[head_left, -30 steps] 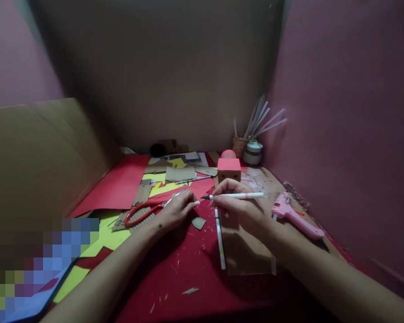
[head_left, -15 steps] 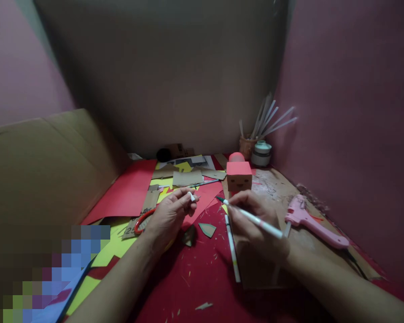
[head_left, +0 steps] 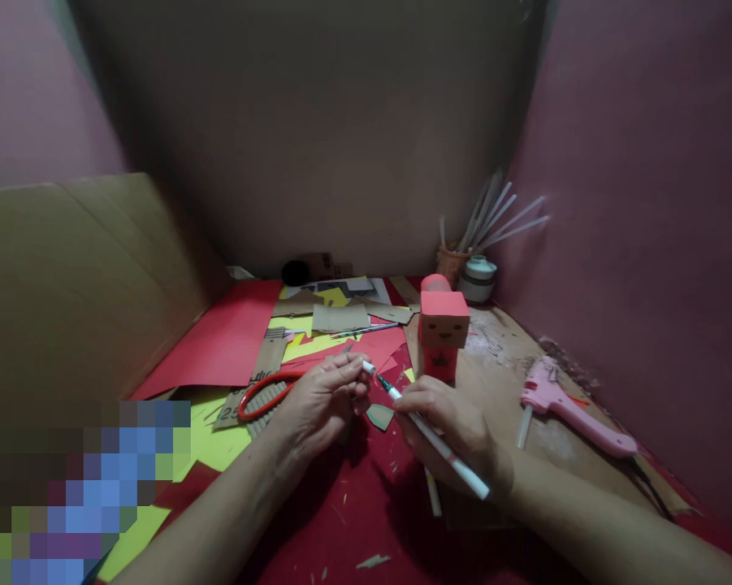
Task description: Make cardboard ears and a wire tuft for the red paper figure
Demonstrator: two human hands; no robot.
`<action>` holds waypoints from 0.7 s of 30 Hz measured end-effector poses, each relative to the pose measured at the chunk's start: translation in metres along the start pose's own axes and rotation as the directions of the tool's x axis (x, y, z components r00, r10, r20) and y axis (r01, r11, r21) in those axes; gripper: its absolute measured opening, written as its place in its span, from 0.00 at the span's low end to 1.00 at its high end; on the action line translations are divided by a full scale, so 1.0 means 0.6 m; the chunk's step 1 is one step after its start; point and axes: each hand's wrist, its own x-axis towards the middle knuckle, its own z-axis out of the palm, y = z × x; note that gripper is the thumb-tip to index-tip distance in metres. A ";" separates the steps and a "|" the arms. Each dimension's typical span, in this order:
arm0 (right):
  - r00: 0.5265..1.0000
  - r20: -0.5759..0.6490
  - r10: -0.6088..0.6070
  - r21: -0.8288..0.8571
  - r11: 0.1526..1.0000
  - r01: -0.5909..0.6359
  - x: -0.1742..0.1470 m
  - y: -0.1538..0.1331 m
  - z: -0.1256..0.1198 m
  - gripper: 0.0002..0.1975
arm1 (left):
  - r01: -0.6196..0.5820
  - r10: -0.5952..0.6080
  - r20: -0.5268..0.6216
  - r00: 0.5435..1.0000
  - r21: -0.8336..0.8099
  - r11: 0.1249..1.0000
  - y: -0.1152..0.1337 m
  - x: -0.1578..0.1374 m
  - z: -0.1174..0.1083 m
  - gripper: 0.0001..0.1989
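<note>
Slanting from near right to far left, the green-tipped marker (head_left: 456,464) is pinched in our right hand (head_left: 454,416); just left of its tip, we hold the white cap (head_left: 369,367) pinched in our left hand (head_left: 327,396), above the red counter (head_left: 357,504).

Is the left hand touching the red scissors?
Cannot tell. In the head view, the left hand hides part of the scissors, and any contact there.

Has scissors (head_left: 271,378) over cardboard (head_left: 266,409) at left, glue gun (head_left: 569,413) on the board (head_left: 493,390) at right, box figure (head_left: 443,313) behind the right hand (head_left: 451,422), sticks (head_left: 503,216) in a pot (head_left: 452,264) left of the jar (head_left: 478,280).
</note>
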 end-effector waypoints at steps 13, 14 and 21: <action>0.978 0.016 0.207 0.240 0.949 -0.205 -0.009 0.001 -0.001 0.09 | 0.013 -0.038 0.107 0.994 0.224 0.975 -0.003 -0.012 0.004 0.09; 0.970 0.019 0.242 0.259 0.936 -0.238 -0.011 0.001 -0.001 0.07 | 0.018 -0.043 0.103 0.994 0.234 0.972 -0.004 -0.012 0.004 0.09; 0.952 0.031 0.304 0.334 0.895 -0.297 -0.019 0.001 0.004 0.04 | 0.046 -0.072 0.183 0.980 0.141 0.989 -0.024 -0.011 0.007 0.10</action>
